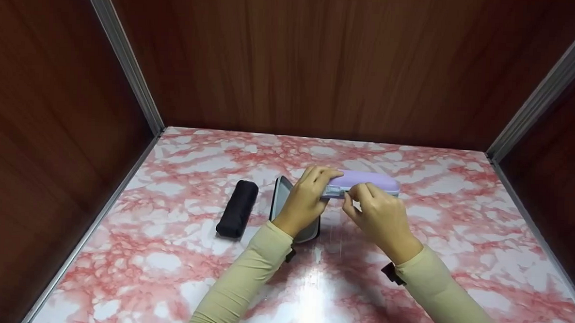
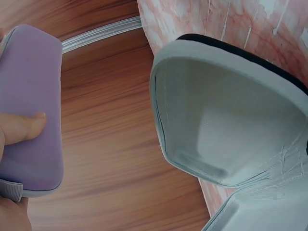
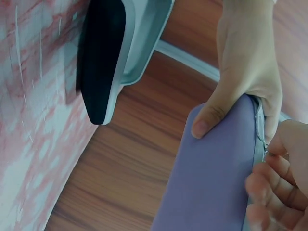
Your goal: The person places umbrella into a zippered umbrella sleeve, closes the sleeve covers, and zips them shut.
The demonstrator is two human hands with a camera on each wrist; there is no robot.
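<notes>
A purple zip case [image 1: 371,179], long with rounded ends, is held up over the table. My left hand [image 1: 309,197] grips one end of it, its thumb [image 2: 26,129] lying across the purple face in the left wrist view. At the zipper [image 3: 260,122] along the case's edge, my right hand [image 1: 380,211] pinches the zipper pull, which the fingers mostly hide. Below my left wrist an opened hard case [image 1: 281,195] stands on the table, black outside with a pale grey lining [image 2: 231,130]; the forearm covers part of it.
Left of the opened case lies a slim black pouch [image 1: 237,209]. The table [image 1: 166,263] has a red and white marbled top. Dark wood panels [image 1: 292,60] with metal edge strips enclose it at the back and both sides.
</notes>
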